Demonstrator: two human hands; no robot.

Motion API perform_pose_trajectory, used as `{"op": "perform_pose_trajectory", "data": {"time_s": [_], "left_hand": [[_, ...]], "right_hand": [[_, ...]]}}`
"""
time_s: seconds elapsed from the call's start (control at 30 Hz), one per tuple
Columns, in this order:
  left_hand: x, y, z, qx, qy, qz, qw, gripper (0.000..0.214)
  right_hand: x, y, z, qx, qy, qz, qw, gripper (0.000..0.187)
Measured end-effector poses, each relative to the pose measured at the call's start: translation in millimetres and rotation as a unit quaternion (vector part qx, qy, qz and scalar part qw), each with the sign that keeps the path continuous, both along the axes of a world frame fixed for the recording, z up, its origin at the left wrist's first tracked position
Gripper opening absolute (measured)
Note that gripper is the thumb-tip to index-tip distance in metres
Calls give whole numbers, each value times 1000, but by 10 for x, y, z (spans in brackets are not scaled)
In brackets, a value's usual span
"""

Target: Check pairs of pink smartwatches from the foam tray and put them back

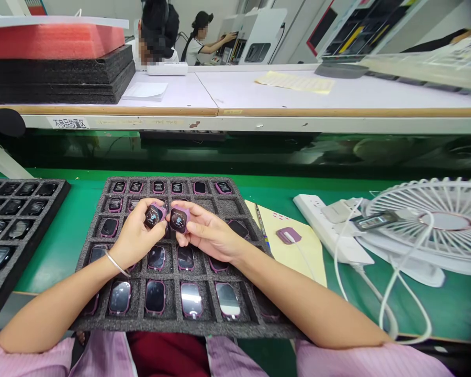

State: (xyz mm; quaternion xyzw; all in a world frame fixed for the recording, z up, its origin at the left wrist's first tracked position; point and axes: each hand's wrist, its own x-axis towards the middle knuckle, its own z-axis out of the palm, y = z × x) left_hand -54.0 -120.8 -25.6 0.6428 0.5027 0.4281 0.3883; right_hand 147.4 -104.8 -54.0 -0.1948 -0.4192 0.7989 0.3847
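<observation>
My left hand [142,230] is closed around a purple smartwatch [154,215] whose lit screen faces up. Beside it, my right hand [204,230] grips a second purple smartwatch [179,219], also with a lit screen. The two watches are held close together above a dark grey foam tray [137,324]. Purple-framed watch bodies without straps lie in the tray's compartments; those in the far rows show white text, and the near ones, such as one watch [155,297], have dark or glare-covered screens. My hands and forearms hide some compartments.
Left stands another foam tray [63,196] of watches. To the right are yellow paper with a pen [261,222] and a purple piece on a white cable [288,235], a power strip [317,209] and a white fan [435,220]. Foam stacks [55,73] sit on the shelf; people work behind.
</observation>
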Motion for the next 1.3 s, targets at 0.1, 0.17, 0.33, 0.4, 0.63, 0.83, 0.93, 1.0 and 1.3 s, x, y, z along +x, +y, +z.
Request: {"op": "perform_pose_trajectory", "data": {"time_s": [0.1,0.17,0.33,0.4,0.63,0.83,0.93,1.0,1.3], "left_hand": [[-4,-6,7,-1,9,-1,1000,32],[-7,-8,9,5,10,5,1000,32],[-3,-11,-5,3,-14,6,1000,34],[-5,-14,-11,-3,-17,2,1000,35],[-9,-20,-15,2,5,21,1000,36],[-8,-13,-17,4,8,8,1000,36],[-9,-16,-14,6,10,1,1000,35],[-5,-22,-13,6,1,0,1000,36],[-3,-34,-34,11,-19,-19,1000,31]], "right_hand": [[0,-7,6,5,11,7,1000,56],[1,-9,8,9,23,17,1000,52],[1,-6,-2,13,26,17,999,51],[0,-8,-4,13,23,18,999,52],[3,-11,0,24,13,17,999,57],[1,-5,-2,24,25,17,999,52],[-1,-14,1,26,29,17,999,50],[-2,-17,4,24,27,12,999,51],[1,-14,-1,26,31,19,999,50]]}}
